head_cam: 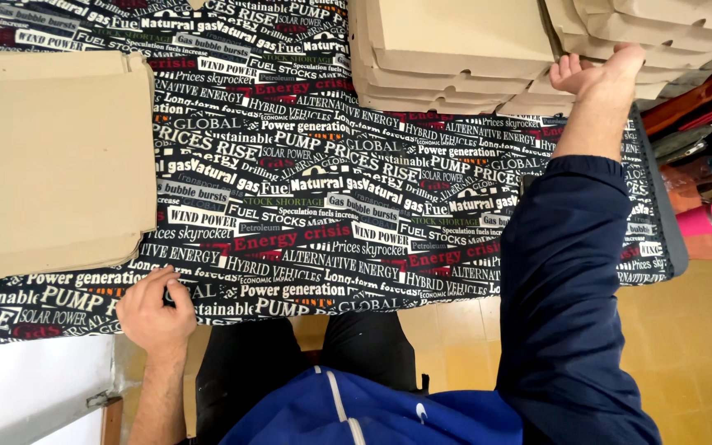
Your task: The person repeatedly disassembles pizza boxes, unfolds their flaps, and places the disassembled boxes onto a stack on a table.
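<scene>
Seen from above, the right hand (593,72) reaches across the counter (331,206) (draped in a black printed cloth), fingers curled onto the edge of a stack of flat cardboard boxes (455,58), cut off at top. The left hand (155,311) rests loosely closed, empty, at the near edge beside another flat box (51,156).

Cloth-covered table (331,206) under cardboard boxes (455,58)

Right hand (595,72) reaches far across the black printed tablecloth (331,206), fingers on a stack of flat tan cardboard boxes (455,49), possibly gripping one edge; left hand (154,309) rests at the near table edge, beside another flat tan cardboard sheet (47,156)
</scene>
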